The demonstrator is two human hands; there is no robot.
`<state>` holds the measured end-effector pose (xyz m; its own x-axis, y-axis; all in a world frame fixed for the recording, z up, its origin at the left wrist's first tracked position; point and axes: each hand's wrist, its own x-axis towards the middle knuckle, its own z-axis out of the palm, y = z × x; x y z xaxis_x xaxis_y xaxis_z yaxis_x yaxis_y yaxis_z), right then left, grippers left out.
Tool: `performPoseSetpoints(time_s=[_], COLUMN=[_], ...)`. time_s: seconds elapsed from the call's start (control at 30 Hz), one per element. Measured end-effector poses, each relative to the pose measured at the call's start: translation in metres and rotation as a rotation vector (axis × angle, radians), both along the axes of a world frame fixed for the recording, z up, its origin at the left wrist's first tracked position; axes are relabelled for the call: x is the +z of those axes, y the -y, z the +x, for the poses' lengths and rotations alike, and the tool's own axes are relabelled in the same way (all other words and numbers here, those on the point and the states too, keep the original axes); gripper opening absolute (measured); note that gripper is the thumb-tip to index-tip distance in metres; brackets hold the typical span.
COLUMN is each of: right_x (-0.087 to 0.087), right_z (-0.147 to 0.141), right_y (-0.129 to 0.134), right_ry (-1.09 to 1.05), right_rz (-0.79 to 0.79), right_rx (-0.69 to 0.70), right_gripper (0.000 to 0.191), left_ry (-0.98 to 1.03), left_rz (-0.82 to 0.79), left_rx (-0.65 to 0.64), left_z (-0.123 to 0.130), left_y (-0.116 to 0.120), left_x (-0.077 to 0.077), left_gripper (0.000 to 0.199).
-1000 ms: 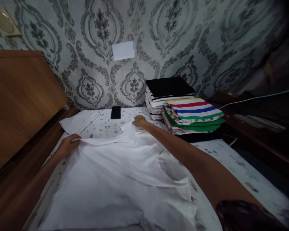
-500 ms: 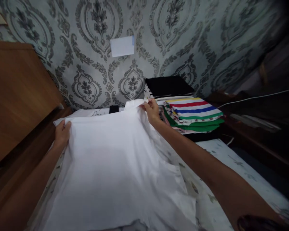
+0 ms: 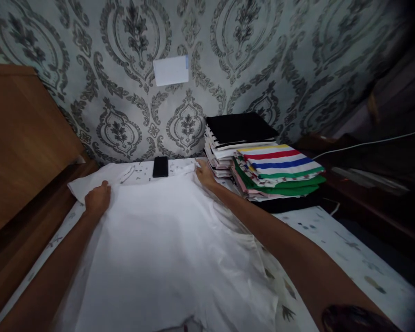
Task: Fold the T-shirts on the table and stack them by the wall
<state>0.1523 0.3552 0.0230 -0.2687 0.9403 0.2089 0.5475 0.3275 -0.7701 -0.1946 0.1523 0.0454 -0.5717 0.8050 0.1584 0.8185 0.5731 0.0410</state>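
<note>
A white shirt [image 3: 152,240] is spread over the patterned sheet, its near end running out of the bottom of the view. My left hand [image 3: 97,199] grips the shirt's far left corner, fingers closed on the cloth, with part of the fabric lying out to the left beyond it. At the far right corner, by the collar, my right hand [image 3: 204,173] pinches the cloth. A black phone [image 3: 160,166] lies on the sheet just beyond the shirt's far edge, between the two hands.
Right of my right hand stands a pile of folded clothes [image 3: 242,127], black on top. Beside it lies another stack with a striped cloth [image 3: 280,161] uppermost. A wooden cabinet [image 3: 27,147] borders the left. Patterned wallpaper holding a white paper [image 3: 171,70] rises behind.
Both hands have lowered the shirt toward the sheet, and its far edge has dropped, uncovering the phone. My left hand has shifted right, my right hand slightly left and down.
</note>
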Motion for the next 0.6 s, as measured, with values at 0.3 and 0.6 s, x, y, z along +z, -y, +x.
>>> performPoseSetpoints(time_s=[0.3, 0.6], right_x=[0.010, 0.020], right_z=[0.069, 0.080], right_y=[0.073, 0.070], right_ry=[0.498, 0.708], right_rz=[0.094, 0.009], right_rx=[-0.110, -0.197], right_gripper=[0.033, 0.028], left_ry=[-0.036, 0.282], left_rz=[0.207, 0.018], left_rx=[-0.190, -1.022], left_z=[0.020, 0.177], left_y=[0.020, -0.051], left_x=[0.006, -0.017], left_gripper=[0.034, 0.041])
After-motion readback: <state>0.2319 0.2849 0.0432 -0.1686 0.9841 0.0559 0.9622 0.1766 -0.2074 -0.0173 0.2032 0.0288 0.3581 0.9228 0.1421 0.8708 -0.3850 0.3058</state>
